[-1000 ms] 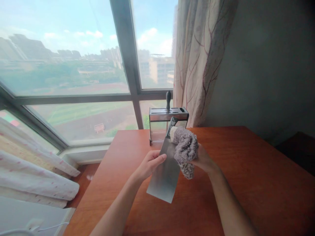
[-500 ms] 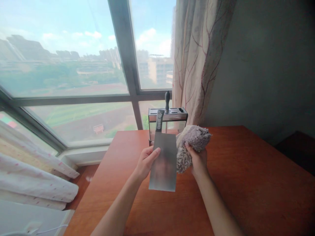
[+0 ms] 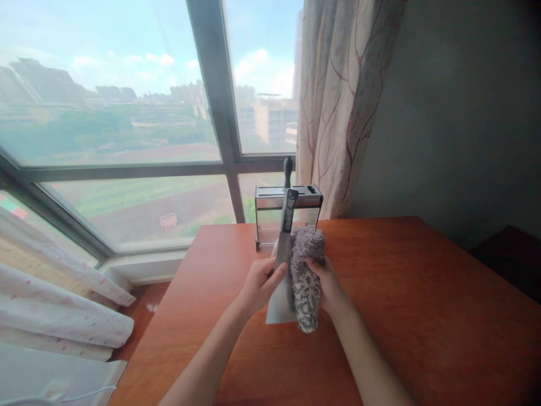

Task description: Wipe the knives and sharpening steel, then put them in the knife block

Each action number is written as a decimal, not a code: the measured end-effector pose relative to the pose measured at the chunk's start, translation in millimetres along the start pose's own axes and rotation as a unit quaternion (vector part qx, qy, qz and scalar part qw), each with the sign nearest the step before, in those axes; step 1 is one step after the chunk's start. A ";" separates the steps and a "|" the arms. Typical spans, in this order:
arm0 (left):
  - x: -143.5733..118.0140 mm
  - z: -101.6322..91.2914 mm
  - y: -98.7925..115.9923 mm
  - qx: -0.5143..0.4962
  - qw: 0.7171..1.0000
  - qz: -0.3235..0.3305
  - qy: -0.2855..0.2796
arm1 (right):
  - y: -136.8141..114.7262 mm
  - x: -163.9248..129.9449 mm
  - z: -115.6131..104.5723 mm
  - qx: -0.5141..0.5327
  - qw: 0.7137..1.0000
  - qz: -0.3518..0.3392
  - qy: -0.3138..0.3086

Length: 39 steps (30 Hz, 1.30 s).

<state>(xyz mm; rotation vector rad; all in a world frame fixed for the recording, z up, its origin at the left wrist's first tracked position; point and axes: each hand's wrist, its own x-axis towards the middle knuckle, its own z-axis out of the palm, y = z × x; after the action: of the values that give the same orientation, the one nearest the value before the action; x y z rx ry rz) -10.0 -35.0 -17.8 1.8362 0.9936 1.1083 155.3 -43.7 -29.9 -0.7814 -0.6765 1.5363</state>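
Fingers of the left hand (image 3: 258, 282) curl around the flat of a cleaver (image 3: 282, 265), thumb laid across the near face of the blade, holding it upright above the wooden table (image 3: 422, 316) with its dark handle (image 3: 289, 210) pointing away toward the window (image 3: 127, 113). Just to the right, a grey fluffy cloth (image 3: 305, 276) is pressed against the blade's other face and covers most of it, so only a pale corner of steel shows at the bottom. Further right, the right hand (image 3: 327, 285) grips that cloth, its fingers closed into the pile and its thumb on the near side. Behind both hands, at the far edge of the table, stands a metal knife holder (image 3: 270, 223) with a black-handled tool (image 3: 288, 169) rising from its top. To the right of the holder hangs a patterned curtain (image 3: 338, 101) beside a dim grey wall (image 3: 465, 113).
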 end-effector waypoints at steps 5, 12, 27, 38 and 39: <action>-0.4 -1.4 -0.6 0.043 0.998 0.014 0.033 | -0.1 -0.6 10.7 -0.042 0.999 -0.008 0.011; -1.1 -7.5 -7.7 0.002 0.994 -0.020 0.104 | 4.3 -13.2 14.5 -0.104 0.994 0.013 -0.026; -1.3 -7.6 -7.8 -0.031 0.999 0.016 -0.015 | -33.8 8.8 27.9 -0.092 0.995 -0.032 0.010; -1.1 -9.9 -7.3 -0.042 0.995 -0.018 0.091 | 5.0 -10.1 24.1 -0.054 0.998 0.001 0.010; -1.0 -10.5 -7.2 -0.045 0.994 -0.023 0.101 | 7.4 -11.9 23.1 -0.060 0.998 0.002 0.004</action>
<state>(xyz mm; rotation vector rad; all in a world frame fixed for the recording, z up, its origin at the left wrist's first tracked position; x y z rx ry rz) -21.6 -30.7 -21.0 1.6447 1.0773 1.3090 133.0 -55.9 -20.7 -0.8789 -0.7672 1.5058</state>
